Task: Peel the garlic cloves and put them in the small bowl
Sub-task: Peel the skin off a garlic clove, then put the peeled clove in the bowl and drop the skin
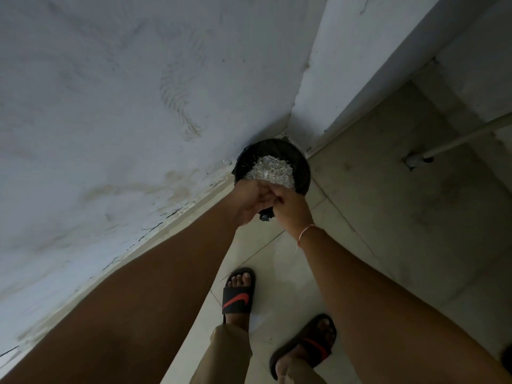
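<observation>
A black bin [300, 173] lined with a black bag stands on the floor in the corner of two walls. It holds a heap of pale garlic skins [270, 170]. My left hand [248, 202] and my right hand [292, 210] meet just above the bin's near rim. The left palm is cupped and turned up. The right hand's bent fingers press into that palm, their tips hidden. A thin red thread circles my right wrist. I cannot tell whether any skins lie between the hands. No clove or bowl shows in this view.
A stained white wall [124, 106] runs along the left, and a second wall meets it behind the bin. My feet in black sandals [238, 292] stand on pale floor tiles [388, 217]. A white pipe [457, 139] crosses at the right.
</observation>
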